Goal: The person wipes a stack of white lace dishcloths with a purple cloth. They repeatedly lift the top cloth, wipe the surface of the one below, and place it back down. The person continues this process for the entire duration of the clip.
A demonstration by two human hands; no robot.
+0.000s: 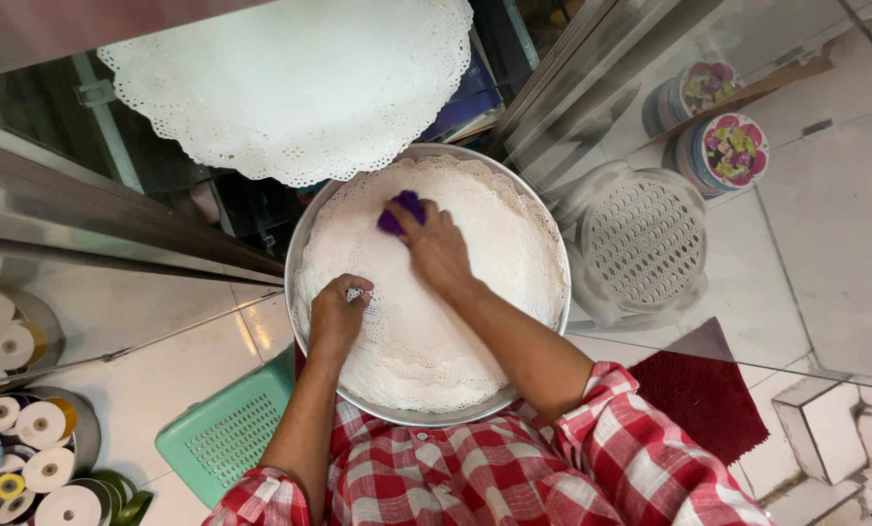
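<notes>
View from above, looking down at a person's two arms in red and white checked sleeves. At the far left, rolls of ribbon point(27, 458) are stacked, cut off by the frame edge and partly seen through a glass shelf, so their count is hard to tell. Just right of them a green plastic stool point(226, 433) sits on the tiled floor, its far corner hidden under a round metal tray point(304, 229).

The tray holds a stack of white lace paper doilies point(494, 234) that nearly fills it. The left hand point(336, 317) rests on the stack's left part, fingers curled in and pinching a doily's lacy edge; the fingertips themselves are hidden beneath the knuckles. The right hand point(438, 248) lies nearer the tray's middle, fingers closed over a small purple object point(401, 211) pressed against the paper; what it is cannot be made out.

Above the tray, another white doily point(299, 83) lies on a glass counter. Further right stand a white perforated plastic stool point(645, 239), a dark red mat point(708, 390) and colourful round tins point(733, 148), blurred by glass reflections.
</notes>
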